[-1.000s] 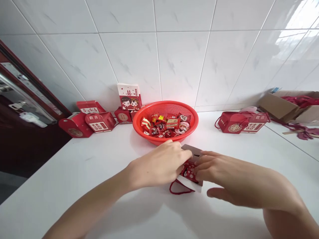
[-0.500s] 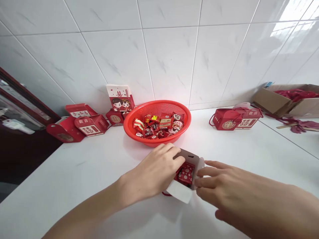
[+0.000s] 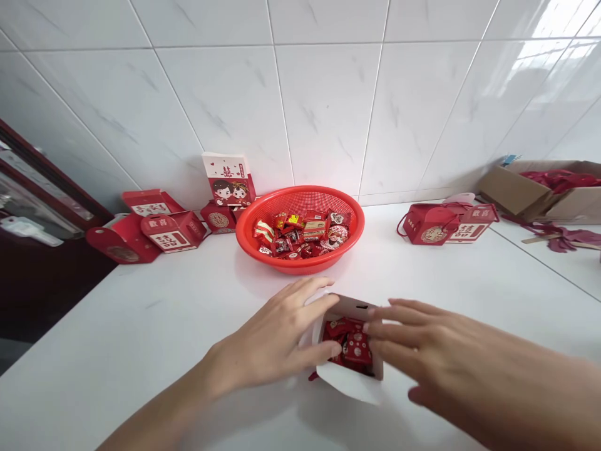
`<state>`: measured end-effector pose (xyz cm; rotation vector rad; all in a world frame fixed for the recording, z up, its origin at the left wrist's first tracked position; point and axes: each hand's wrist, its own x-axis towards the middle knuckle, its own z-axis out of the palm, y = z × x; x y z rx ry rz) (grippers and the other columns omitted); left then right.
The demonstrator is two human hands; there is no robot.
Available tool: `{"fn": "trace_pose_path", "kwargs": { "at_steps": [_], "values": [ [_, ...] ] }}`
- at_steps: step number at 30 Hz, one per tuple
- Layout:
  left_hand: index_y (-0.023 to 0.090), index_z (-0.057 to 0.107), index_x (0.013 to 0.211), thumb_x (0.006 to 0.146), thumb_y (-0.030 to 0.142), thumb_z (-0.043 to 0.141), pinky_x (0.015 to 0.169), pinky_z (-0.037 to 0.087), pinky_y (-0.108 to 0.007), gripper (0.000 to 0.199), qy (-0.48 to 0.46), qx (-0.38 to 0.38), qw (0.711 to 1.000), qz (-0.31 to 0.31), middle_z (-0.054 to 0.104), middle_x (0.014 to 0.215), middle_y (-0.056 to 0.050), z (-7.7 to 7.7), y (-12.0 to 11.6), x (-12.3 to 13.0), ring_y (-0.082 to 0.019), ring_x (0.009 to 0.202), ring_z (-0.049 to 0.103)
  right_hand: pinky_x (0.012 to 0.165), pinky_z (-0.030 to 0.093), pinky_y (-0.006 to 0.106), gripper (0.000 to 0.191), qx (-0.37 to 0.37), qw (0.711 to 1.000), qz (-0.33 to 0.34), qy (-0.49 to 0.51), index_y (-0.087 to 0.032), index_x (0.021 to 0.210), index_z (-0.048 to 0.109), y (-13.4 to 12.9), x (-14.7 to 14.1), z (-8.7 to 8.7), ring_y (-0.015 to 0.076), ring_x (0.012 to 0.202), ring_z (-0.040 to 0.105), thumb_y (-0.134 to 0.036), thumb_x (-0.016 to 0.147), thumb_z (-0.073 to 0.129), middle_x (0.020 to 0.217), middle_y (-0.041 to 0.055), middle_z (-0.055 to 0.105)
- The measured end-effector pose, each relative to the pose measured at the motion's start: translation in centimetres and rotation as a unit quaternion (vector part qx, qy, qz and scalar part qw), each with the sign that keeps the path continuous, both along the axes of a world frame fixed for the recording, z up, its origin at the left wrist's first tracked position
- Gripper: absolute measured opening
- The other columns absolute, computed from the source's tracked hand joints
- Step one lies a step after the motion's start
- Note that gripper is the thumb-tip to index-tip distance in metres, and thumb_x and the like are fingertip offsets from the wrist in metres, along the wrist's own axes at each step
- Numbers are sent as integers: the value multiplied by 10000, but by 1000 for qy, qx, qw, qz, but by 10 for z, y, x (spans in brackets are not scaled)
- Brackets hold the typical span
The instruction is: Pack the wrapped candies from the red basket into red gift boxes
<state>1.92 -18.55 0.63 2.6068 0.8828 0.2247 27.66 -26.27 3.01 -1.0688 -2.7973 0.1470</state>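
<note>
Between my hands stands a small candy box [image 3: 350, 381], its top flaps up and its white inside showing. Red wrapped candies [image 3: 357, 346] lie in it. My left hand [image 3: 282, 335] is at the box's left side, fingers apart, the thumb over the opening. Over the right edge reaches my right hand [image 3: 417, 341], its fingers stretched out and slightly blurred. Whether the fingertips touch the box or the candies I cannot tell. Just behind the box is a red plastic basket [image 3: 300, 266] with several mixed wrapped candies [image 3: 305, 235].
Red gift boxes [image 3: 173, 232] cluster at the left, near a card with two cartoon figures [image 3: 231, 178] against the tiled wall. More red boxes [image 3: 432, 224] with cords stand at the right. A cardboard carton [image 3: 514, 191] holding red material is at the far right.
My left hand has opened and drawn back to the left, uncovering more of the box's inside. My right fingers have moved in over the box's right edge.
</note>
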Motion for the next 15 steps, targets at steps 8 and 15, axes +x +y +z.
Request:
{"fn": "trace_pose_path", "kwargs": {
  "at_steps": [8, 15],
  "values": [
    [229, 468, 1519, 896, 276, 632, 1159, 450, -444, 646, -44, -92, 992, 72, 488, 1574, -97, -9, 26, -6, -291, 1441, 467, 963, 557, 403, 360, -72, 994, -80, 22, -267, 1296, 658, 42, 9, 7, 293, 1262, 624, -222, 944, 598, 1402, 97, 640],
    [257, 645, 1310, 900, 154, 578, 1068, 529, -369, 428, -187, -88, 977, 41, 597, 1431, -71, -18, 44, -10, -250, 1328, 570, 856, 578, 366, 374, -80, 988, -89, 101, -302, 1354, 625, 67, -3, 1, 258, 1110, 690, -284, 984, 577, 1335, 75, 676]
  ]
}}
